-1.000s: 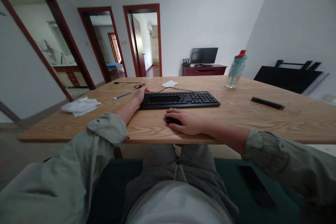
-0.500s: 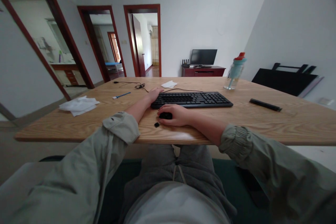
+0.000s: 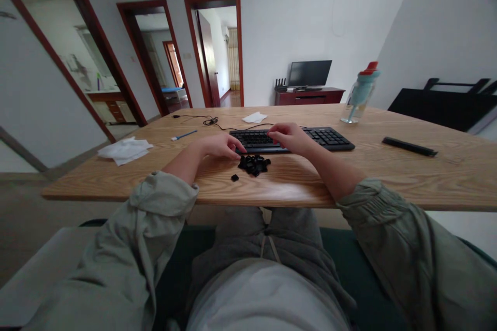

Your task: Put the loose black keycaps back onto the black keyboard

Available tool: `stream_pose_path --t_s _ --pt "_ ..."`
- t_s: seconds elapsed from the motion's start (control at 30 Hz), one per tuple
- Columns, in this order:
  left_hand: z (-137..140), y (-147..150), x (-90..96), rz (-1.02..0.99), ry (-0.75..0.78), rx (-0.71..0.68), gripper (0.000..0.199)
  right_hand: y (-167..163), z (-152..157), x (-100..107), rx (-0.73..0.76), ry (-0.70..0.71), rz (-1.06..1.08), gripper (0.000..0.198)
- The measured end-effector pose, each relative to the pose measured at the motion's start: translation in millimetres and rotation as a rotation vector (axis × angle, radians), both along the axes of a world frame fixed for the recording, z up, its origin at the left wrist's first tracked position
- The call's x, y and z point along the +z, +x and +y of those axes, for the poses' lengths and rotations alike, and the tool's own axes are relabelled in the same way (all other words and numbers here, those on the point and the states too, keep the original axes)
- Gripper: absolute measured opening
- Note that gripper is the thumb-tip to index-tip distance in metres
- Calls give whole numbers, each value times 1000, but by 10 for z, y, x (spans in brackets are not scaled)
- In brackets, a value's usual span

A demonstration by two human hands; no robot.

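A black keyboard (image 3: 332,138) lies across the table, its left part with many keys in place or sockets too small to tell apart. Over its middle, my right hand (image 3: 293,137) bends its fingers together at the keys; whatever they hold is hidden. My left hand (image 3: 221,146) rests by the keyboard's front left corner, thumb and index finger apart, their tips beside a heap of loose black keycaps (image 3: 254,164). A single keycap (image 3: 235,178) lies apart from the heap, closer to the table's front edge.
White tissues (image 3: 126,150) and a blue brush (image 3: 184,135) lie to the left. Behind the keyboard are a coiled cable (image 3: 210,121) and another tissue (image 3: 254,117). A water bottle (image 3: 359,94) stands at the back right, with a long black strip (image 3: 409,146) nearer.
My right hand has lifted off the keycap heap, uncovering it, and moved up and right onto the keyboard. My left hand has come down from the keyboard's left end toward the heap.
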State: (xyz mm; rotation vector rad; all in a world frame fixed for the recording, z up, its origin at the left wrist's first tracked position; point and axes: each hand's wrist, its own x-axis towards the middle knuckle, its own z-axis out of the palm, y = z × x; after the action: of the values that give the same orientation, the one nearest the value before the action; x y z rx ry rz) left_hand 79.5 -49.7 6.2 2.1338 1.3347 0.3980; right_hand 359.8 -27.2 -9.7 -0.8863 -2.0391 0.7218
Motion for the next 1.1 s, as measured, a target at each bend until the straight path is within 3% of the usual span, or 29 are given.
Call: stream_pose_path --t_s 0.13,0.27,0.5,0.7,0.87,1.0,1.1 --pt "38 30 -77 107 53 -56 34 -81 -53 -65 70 58 -75 35" --pt "29 12 -67 57 59 -51 22 -85 -57 -83 41 100 -119 35" --pt "102 -33 -46 -448 61 195 29 -160 -247 -91 86 193 -305 26" --pt "228 -21 -153 -770 -90 234 37 -194 -278 -91 82 196 -332 24" --pt "220 1 -154 -809 -108 283 34 -176 -226 -104 62 183 -303 24" --pt "182 11 -145 -806 -90 305 48 -185 -220 -121 51 172 -277 25" --pt "214 44 -138 -749 -48 317 39 -180 -226 -107 25 180 -263 27"
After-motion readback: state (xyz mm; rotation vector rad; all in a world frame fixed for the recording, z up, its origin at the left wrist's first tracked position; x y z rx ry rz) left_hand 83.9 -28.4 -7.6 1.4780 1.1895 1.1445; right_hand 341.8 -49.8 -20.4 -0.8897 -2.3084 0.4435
